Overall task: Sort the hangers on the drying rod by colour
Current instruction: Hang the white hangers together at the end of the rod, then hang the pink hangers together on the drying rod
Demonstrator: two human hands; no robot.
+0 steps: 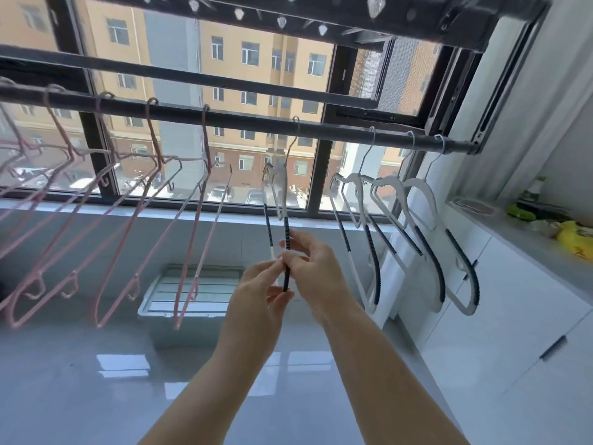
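A dark drying rod (256, 122) runs across the window. Several pink hangers (141, 207) hang along its left half. Three white hangers with black ribbed grips (430, 213) hang near its right end. One more white-and-black hanger (284, 194) hangs between the two groups, seen edge-on. My left hand (256, 293) and my right hand (311, 268) both pinch this hanger's lower black arm, fingers curled round it just below the middle of the rod.
A second dark rod (192, 77) runs above and behind. A grey plastic crate (189, 303) sits on the glossy floor below. White cabinets (500, 316) with a counter holding a yellow bag (574, 239) and bottles stand at the right.
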